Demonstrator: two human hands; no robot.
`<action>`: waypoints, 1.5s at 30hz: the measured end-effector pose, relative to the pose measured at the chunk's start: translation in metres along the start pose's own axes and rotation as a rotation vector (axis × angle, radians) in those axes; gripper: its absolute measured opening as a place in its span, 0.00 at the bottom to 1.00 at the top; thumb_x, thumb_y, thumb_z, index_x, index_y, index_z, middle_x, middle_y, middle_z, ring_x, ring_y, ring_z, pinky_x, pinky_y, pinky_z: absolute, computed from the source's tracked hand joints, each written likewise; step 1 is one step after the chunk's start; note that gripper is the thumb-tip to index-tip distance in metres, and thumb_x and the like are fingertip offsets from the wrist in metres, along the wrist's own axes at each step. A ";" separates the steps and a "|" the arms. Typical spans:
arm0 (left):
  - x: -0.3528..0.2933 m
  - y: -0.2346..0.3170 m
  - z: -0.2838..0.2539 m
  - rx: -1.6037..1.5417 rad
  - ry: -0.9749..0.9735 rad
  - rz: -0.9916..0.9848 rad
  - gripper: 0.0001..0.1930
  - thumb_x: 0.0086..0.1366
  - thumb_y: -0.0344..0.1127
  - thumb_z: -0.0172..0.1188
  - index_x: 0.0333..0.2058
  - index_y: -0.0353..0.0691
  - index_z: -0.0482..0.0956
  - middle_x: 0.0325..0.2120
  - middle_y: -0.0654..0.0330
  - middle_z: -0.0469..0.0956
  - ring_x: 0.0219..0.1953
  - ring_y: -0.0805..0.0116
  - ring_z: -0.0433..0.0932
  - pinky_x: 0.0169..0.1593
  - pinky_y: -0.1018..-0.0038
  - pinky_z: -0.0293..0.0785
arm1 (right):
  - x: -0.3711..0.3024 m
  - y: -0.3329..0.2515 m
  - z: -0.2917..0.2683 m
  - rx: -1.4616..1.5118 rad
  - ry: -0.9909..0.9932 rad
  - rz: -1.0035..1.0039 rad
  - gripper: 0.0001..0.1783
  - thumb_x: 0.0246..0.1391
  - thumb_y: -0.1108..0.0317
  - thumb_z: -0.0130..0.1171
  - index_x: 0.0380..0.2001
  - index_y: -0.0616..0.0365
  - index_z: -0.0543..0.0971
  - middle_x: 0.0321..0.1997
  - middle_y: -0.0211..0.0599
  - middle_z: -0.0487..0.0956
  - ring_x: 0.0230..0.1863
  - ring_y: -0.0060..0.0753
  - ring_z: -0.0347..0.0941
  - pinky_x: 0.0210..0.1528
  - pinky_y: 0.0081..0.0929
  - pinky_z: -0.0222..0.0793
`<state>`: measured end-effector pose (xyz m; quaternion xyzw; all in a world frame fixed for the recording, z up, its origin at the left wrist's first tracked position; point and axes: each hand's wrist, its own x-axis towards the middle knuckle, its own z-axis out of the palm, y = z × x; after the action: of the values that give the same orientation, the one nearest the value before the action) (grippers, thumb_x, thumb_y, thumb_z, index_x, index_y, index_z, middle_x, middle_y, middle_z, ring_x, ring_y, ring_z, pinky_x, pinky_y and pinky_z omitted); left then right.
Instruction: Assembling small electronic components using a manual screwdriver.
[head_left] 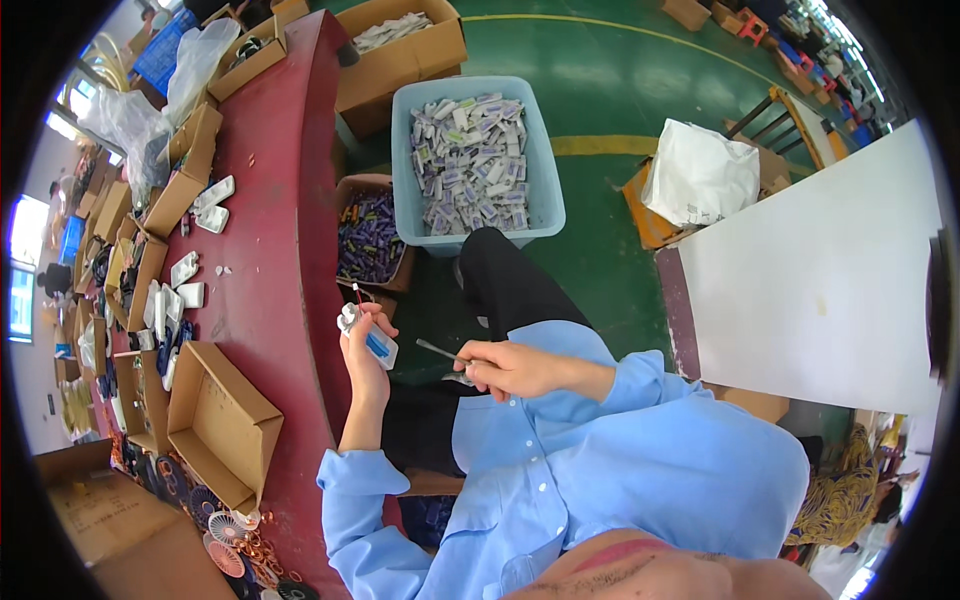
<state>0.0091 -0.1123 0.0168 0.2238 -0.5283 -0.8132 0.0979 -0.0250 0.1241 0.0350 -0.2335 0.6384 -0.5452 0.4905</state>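
Note:
My left hand (366,340) is closed around a small white plastic housing with a blue part inside (380,346). A thin red wire with a white plug (357,290) sticks up from it. Just to the right, my right hand (515,369) grips a slim metal tool (436,349), its flat tip pointing left at the housing but apart from it. The tool's handle is hidden in my fingers, so its exact kind cannot be made out. Both hands are over my lap, beside the red table (290,250).
Ahead stands a light blue bin (552,200) full of small white and purple pieces. Beside it, a carton (400,275) holds purple cylinders. White housings (212,205) and an open cardboard box (225,425) lie on the table. A white panel (800,280) is at the right.

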 end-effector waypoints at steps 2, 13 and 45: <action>0.002 -0.003 -0.003 0.071 -0.021 0.051 0.12 0.63 0.40 0.52 0.40 0.39 0.73 0.23 0.65 0.70 0.27 0.77 0.70 0.33 0.78 0.67 | 0.003 0.000 0.002 0.038 -0.064 0.050 0.17 0.66 0.60 0.41 0.49 0.60 0.69 0.26 0.30 0.71 0.21 0.23 0.71 0.24 0.24 0.69; -0.006 0.002 0.008 0.124 -0.054 0.087 0.20 0.68 0.50 0.48 0.42 0.37 0.72 0.24 0.64 0.70 0.24 0.77 0.69 0.27 0.81 0.63 | 0.018 -0.008 0.017 -0.060 -0.060 -0.002 0.19 0.66 0.58 0.40 0.50 0.60 0.72 0.23 0.30 0.69 0.19 0.22 0.68 0.23 0.25 0.67; -0.012 0.004 0.013 0.391 -0.224 0.207 0.08 0.63 0.31 0.59 0.29 0.37 0.69 0.20 0.69 0.67 0.24 0.84 0.61 0.26 0.82 0.57 | 0.018 -0.026 0.003 0.120 -0.184 0.174 0.17 0.67 0.59 0.40 0.44 0.59 0.73 0.20 0.24 0.65 0.14 0.18 0.62 0.17 0.19 0.58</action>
<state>0.0137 -0.0985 0.0279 0.0918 -0.7032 -0.7009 0.0764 -0.0360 0.1000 0.0529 -0.1965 0.5747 -0.5142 0.6055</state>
